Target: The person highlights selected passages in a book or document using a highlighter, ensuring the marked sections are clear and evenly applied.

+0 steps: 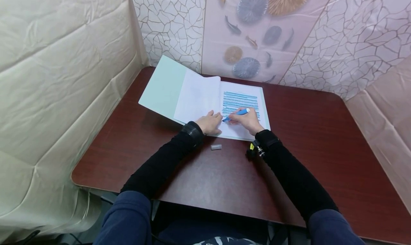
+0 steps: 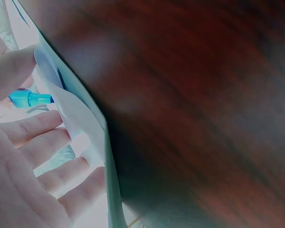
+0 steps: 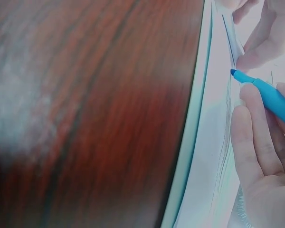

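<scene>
plainly, the right hand (image 1: 249, 121) pinches a blue marker (image 1: 242, 111) (left hand (image 1: 209, 123), fingers apart, on the paper (image 1: 199, 95)).

Folder (image 1: 165, 86) on table (image 1: 314, 141); sheet (image 1: 199, 95) left in folder, page (image 1: 240, 101) right; small object (image 1: 216, 147) before folder.

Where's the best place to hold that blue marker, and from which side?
Probably grip the blue marker by its thick barrel, coming from the right like the right hand. In the head view, its narrower tip slants down leftward to the page, while the barrel rises rightward.
</scene>
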Available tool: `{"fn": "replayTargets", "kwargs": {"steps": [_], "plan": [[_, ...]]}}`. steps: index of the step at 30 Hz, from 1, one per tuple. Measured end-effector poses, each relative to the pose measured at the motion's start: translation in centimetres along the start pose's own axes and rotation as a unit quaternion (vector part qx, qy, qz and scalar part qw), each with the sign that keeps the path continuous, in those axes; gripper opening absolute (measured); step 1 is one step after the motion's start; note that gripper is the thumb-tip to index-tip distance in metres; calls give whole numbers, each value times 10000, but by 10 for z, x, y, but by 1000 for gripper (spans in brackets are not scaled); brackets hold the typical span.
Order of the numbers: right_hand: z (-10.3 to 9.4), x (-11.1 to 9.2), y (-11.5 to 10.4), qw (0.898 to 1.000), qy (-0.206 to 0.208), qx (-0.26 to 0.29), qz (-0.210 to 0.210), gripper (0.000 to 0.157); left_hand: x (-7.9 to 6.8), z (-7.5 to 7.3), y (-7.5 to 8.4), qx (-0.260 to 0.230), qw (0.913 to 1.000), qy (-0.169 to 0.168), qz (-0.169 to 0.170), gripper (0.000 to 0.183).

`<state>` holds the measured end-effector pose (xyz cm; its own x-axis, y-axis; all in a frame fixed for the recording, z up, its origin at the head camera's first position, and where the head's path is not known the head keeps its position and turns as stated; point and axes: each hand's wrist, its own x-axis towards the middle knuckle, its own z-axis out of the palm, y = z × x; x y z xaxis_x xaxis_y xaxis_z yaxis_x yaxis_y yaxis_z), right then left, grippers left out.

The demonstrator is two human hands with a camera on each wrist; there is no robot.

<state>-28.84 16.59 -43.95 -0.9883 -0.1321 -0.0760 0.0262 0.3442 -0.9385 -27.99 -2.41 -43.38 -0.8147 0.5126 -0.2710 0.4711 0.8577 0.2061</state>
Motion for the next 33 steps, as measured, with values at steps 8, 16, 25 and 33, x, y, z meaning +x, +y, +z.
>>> {"fn": "replayTargets", "kwargs": {"steps": [8,16,25,33], "plan": [[-3,-11,-13,9999,-31,-131,-1,30,-1,-1,1,48,10000,23,46,71],[-5,-12,-14,9996,10,-291,6,30,0,0,0,12,10000,27,48,70],[-9,2,4,9998,26,-167,-104,30,1,-1,-1,104,9999,78,100,68],[-10,5,13,9985,161,-497,-130,34,1,0,-1,43,10000,27,52,68]]}}
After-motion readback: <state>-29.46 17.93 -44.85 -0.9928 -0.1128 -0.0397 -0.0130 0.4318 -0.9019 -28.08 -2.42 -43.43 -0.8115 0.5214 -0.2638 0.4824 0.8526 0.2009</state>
